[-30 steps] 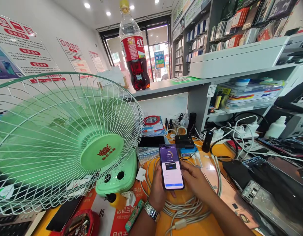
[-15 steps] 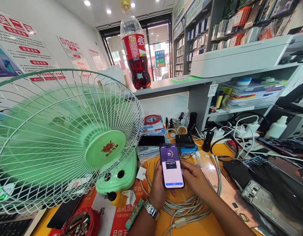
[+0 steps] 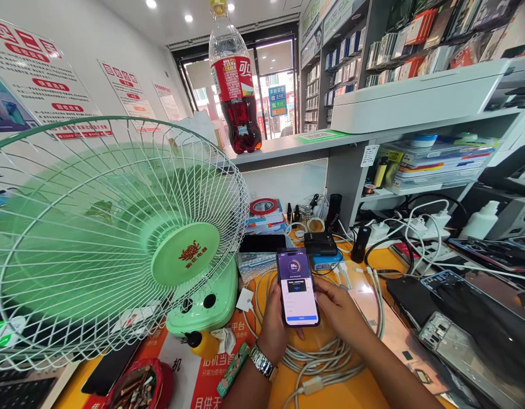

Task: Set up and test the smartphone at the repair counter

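Observation:
A smartphone (image 3: 298, 289) with a lit screen is held upright in front of me, tilted back. The screen shows a purple top with "39%" and a white lower half. My left hand (image 3: 274, 321), with a metal watch (image 3: 263, 362) on its wrist, grips the phone's left edge and passes behind it. At the right edge, my right hand (image 3: 334, 307) closes its fingers on the phone too, partly hidden behind it. Coiled grey cables (image 3: 317, 363) lie on the orange tabletop beneath both hands.
A green fan (image 3: 186, 255) fills the left side. Below it are a yellow bottle (image 3: 203, 343) and a red ashtray (image 3: 160, 380) full of butts. A cola bottle (image 3: 236, 85) stands on the ledge by a white printer (image 3: 416, 99). Phone parts (image 3: 450, 341) and chargers (image 3: 420, 227) crowd the right.
The fan head has turned slightly to the right. Both hands and the phone keep their places, and the screen looks much the same.

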Demonstrator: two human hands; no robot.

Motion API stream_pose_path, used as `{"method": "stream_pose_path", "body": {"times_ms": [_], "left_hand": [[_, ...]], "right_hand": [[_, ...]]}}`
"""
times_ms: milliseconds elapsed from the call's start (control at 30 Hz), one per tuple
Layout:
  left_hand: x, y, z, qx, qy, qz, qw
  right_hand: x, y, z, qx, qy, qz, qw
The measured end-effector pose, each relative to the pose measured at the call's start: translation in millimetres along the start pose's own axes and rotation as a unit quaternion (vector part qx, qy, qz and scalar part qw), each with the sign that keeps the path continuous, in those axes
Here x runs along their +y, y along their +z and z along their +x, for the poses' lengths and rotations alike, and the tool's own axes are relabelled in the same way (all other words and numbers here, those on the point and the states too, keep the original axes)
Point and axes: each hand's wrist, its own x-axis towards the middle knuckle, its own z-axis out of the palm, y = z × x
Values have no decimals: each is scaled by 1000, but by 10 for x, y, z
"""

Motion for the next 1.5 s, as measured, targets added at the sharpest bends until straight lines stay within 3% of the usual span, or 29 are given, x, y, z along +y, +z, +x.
{"method": "stream_pose_path", "body": {"times_ms": [200,400,633,1500], "left_hand": [[0,-4,12,0,4,9,1000],[15,-30,22,10,7,-5,1000],[11,-39,31,9,20,-14,1000],[24,-18,25,8,10,-14,1000]], "right_hand": [[21,-8,14,0,-5,-5,1000],[83,39,-62,-36,20,-31,999],[-13,106,-92,-71,-1,-60,996],[50,75,-101,-47,11,-82,995]]}}
